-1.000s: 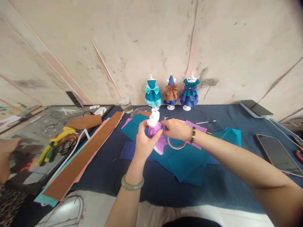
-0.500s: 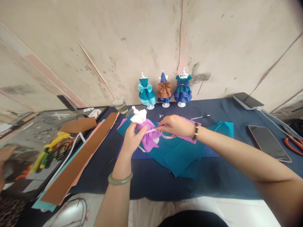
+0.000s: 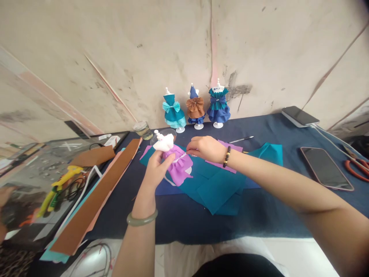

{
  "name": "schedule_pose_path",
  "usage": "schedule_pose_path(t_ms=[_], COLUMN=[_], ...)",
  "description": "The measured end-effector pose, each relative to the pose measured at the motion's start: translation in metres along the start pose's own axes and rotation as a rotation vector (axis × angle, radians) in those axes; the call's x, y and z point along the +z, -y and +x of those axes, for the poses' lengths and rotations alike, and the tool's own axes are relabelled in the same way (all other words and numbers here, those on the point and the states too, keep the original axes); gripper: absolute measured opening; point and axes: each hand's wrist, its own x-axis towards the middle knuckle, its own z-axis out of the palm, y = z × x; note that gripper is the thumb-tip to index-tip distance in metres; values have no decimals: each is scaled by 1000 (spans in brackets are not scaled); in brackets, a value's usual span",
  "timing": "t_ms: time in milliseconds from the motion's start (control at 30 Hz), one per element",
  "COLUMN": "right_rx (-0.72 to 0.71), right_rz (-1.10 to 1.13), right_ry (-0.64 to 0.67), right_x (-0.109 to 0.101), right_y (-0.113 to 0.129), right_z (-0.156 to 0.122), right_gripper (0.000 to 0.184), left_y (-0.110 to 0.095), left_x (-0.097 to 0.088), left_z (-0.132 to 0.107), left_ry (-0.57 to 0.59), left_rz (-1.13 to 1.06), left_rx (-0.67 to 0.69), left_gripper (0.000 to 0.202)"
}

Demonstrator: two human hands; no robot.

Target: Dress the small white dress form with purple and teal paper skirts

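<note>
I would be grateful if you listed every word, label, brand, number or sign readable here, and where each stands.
None can be read.
Purple skirt in the left hand: no lettering visible.
Pen and yellow glue gun: any marking is too small or blurred to read.
Pink-edged phone: dark screen, nothing legible.

Bright, diffuse light reaches the table (image 3: 178, 223), with only soft shadows near the fingers (image 3: 193, 145), whose detail is slightly blurred. Left of them, a glossy panel (image 3: 43, 173) looks hazy; far right, wide-angle stretching shows, its upper corner darkened.
</note>
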Motion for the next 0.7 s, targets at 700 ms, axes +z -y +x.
schedule_pose_path(t_ms=[700], right_rx=[-139], right_rz=[-68], right_ry=[-5], right_x=[6], right_y=[-2], right_z=[13], right_gripper=[24], left_y=[4], left_x=[-9], left_z=[6], left_ry=[98], left_rz=[-139], left_rx=[-69], left_gripper=[43])
